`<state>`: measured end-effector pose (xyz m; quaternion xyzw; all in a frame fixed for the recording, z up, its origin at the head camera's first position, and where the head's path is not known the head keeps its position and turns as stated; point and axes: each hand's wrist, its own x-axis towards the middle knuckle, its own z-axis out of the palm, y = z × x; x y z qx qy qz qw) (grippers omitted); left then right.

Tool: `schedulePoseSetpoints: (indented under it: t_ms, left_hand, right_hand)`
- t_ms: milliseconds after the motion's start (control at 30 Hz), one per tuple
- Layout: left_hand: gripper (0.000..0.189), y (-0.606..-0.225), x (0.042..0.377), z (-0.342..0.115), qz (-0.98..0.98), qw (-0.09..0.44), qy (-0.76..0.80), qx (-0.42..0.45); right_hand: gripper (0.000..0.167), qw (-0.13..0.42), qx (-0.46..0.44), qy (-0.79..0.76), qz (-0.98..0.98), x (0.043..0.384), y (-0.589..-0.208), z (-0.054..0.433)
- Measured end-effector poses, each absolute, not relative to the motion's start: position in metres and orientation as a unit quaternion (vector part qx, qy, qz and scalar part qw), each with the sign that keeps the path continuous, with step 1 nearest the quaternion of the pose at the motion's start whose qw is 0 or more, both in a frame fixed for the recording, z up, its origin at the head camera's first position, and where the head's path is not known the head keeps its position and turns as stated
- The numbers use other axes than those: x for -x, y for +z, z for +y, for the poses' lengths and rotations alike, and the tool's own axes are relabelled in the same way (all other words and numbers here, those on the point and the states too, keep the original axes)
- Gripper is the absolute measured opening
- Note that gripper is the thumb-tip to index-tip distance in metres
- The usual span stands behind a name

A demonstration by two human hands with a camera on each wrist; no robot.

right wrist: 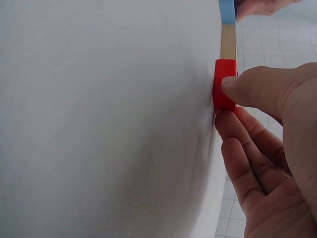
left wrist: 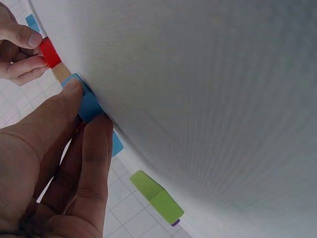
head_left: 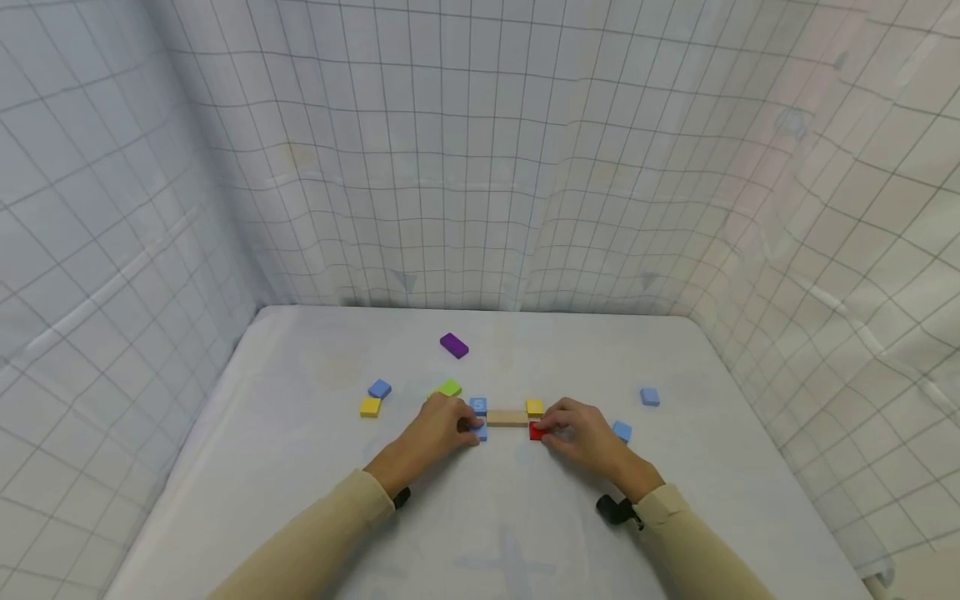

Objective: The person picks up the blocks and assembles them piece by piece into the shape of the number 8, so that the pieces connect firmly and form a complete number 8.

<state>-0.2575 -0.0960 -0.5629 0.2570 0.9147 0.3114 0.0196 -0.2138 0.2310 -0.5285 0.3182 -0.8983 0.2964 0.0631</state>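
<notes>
My left hand [head_left: 441, 427] pinches a blue block [left wrist: 90, 105] between thumb and fingers, at the near left end of a wooden plank [head_left: 507, 418]. Opposite it, my right hand [head_left: 581, 432] grips a red block [right wrist: 224, 99] at the plank's near right end, thumb on its near face. Just behind the left block lies a blue block marked 5 [head_left: 477, 405]. A yellow block [head_left: 534, 407] sits behind the red one. In the head view, fingers partly cover both held blocks.
A lime green block [head_left: 450, 387] lies beyond my left hand, with a purple block [head_left: 454, 346] farther back. Out left are a blue block [head_left: 380, 389] and a yellow block [head_left: 371, 407]. Two blue blocks, one near my right hand [head_left: 622, 430], lie to the right.
</notes>
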Motion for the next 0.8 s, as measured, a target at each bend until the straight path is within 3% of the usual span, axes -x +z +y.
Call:
schedulePoseSetpoints:
  t_ms: [300, 800]
  left_hand:
    - [0.03, -0.575, 0.263, -0.096, 0.925, 0.021, 0.288, -0.248]
    - [0.03, -0.564, 0.258, -0.094, 0.926, 0.028, 0.29, -0.241]
  right_hand:
    - [0.025, 0.074, -0.333, 0.298, -0.892, 0.216, -0.532, 0.231]
    - [0.021, 0.071, -0.339, 0.3, -0.889, 0.217, -0.532, 0.23]
